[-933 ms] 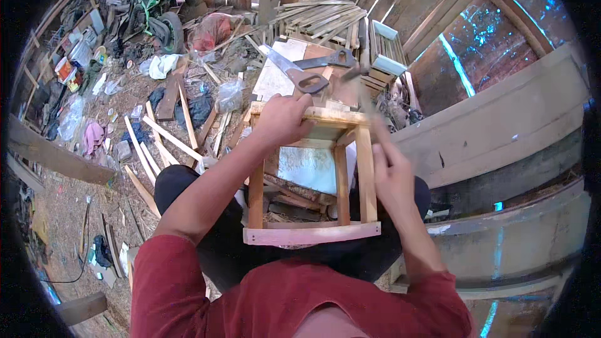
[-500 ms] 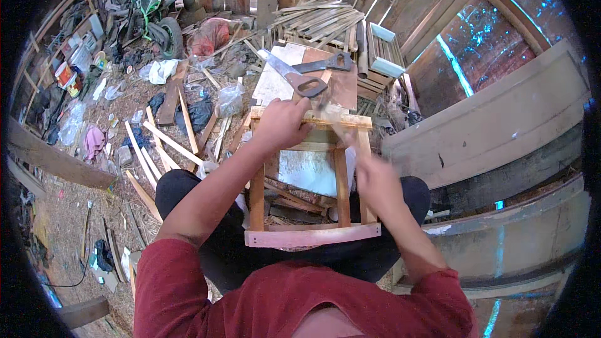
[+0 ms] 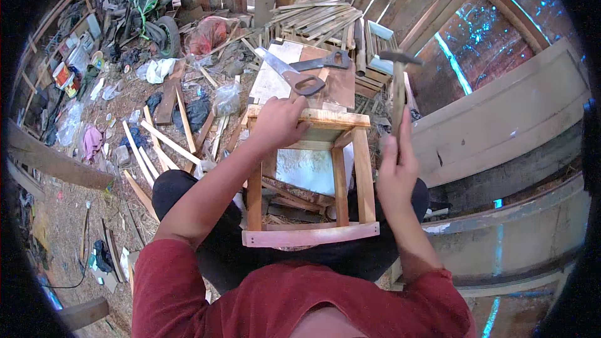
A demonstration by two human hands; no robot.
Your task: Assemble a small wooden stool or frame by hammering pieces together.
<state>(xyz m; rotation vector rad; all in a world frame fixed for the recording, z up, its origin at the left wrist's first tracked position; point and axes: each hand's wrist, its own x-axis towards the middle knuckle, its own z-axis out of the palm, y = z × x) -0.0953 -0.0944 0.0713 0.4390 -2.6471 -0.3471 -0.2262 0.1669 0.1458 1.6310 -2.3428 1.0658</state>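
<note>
A small wooden stool frame (image 3: 364, 175) rests between my knees, its pale pinkish rail (image 3: 313, 235) nearest me. At its far end, my left hand (image 3: 282, 123) is closed over the left part of the far rail (image 3: 335, 117). To the right of the frame, my right hand (image 3: 399, 172) grips the wooden handle of a hammer (image 3: 399, 91). The hammer stands raised, its dark metal head up and apart from the wood. Just beyond my left hand, a handsaw (image 3: 290, 74) with a brown handle lies on a board, beside a second handsaw (image 3: 322, 61) with a dark handle.
The saws lie on a white and brown board surface (image 3: 269, 87). Loose wood strips (image 3: 168, 138) and plastic bags litter the ground at left. Large pale planks (image 3: 494, 116) line the right side. Stacked slats (image 3: 319, 15) and a green bike (image 3: 150, 6) stand farther back.
My right hand has gone from a blurred swing low over the far rail to holding the hammer upright at the right. My left hand stays on the rail.
</note>
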